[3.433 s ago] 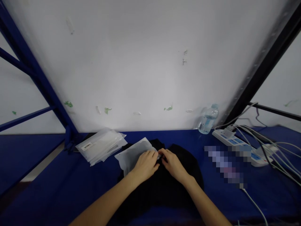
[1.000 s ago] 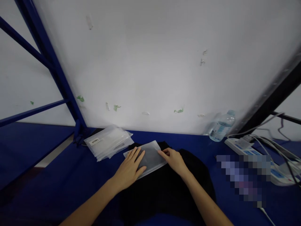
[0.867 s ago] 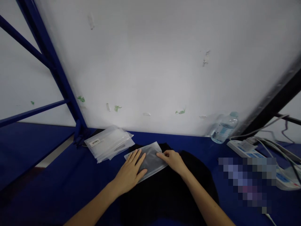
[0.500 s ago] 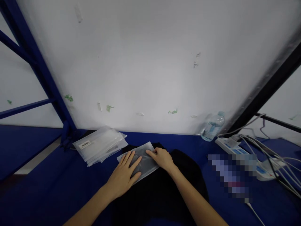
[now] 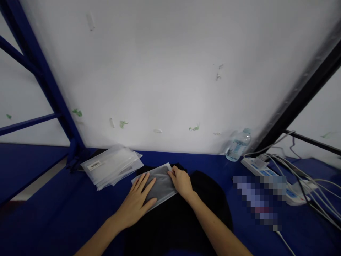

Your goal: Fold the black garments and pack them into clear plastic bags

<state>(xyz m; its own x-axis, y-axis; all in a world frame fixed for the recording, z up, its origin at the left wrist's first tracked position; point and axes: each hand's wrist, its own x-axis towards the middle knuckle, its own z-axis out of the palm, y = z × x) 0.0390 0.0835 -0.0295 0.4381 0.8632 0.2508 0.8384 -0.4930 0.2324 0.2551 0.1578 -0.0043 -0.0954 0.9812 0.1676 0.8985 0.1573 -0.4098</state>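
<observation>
A translucent plastic bag (image 5: pixel 162 183) lies slanted on a black piece of cloth (image 5: pixel 210 188); whether its dark middle is contents or the cloth showing through, I cannot tell. My left hand (image 5: pixel 134 206) rests on the bag's left part with fingers spread. At the bag's right end, my right hand (image 5: pixel 182 182) is closed, thumb and fingers pinching its edge. Those fingertips are partly hidden behind the hand. To the left is a loose stack of similar clear bags (image 5: pixel 114 165), the top one with a white barcode label (image 5: pixel 94 165).
Behind the blue tabletop (image 5: pixel 66 206) rises a white panel (image 5: pixel 160 78). A water bottle (image 5: pixel 238 145) stands at the back right. Near it are a white power strip (image 5: pixel 250 164) with several cables and a pixelated object (image 5: pixel 253 199). A blue frame post (image 5: pixel 50 81) stands left.
My right hand's fingers have drawn in closer at the bag's right edge. My left hand has shifted slightly down and left, uncovering more of the bag. The whole view has moved a little.
</observation>
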